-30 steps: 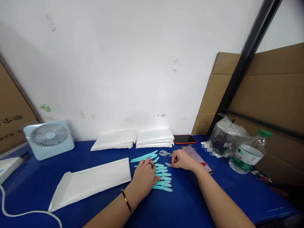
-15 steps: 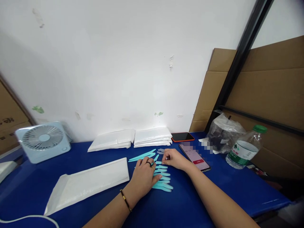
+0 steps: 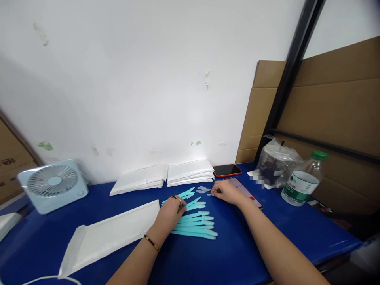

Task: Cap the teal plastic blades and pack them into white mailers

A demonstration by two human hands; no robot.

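Note:
Several long turquoise plastic pieces [image 3: 196,223] lie side by side on the blue table [image 3: 225,253]. My left hand [image 3: 170,211], with rings and a bracelet, rests curled on their left ends, its fingertips on one piece. My right hand [image 3: 225,192] is closed in a pinch on a small clear plastic cap [image 3: 210,194], beside several more small clear caps [image 3: 203,189] at the back of the row. A white padded envelope [image 3: 109,233] lies flat just left of my left hand.
Two stacks of white envelopes [image 3: 166,177] lie against the wall. A phone [image 3: 227,170] and a second phone [image 3: 251,194] lie near my right hand. A plastic bag [image 3: 277,163] and water bottle [image 3: 301,178] stand right; a small fan [image 3: 53,184] stands left. Cardboard leans behind.
My left hand has slid back and left, uncovering more of the turquoise pieces. My right hand moved left toward them, then back toward the clear caps, and now pinches one. The camera shifted slightly.

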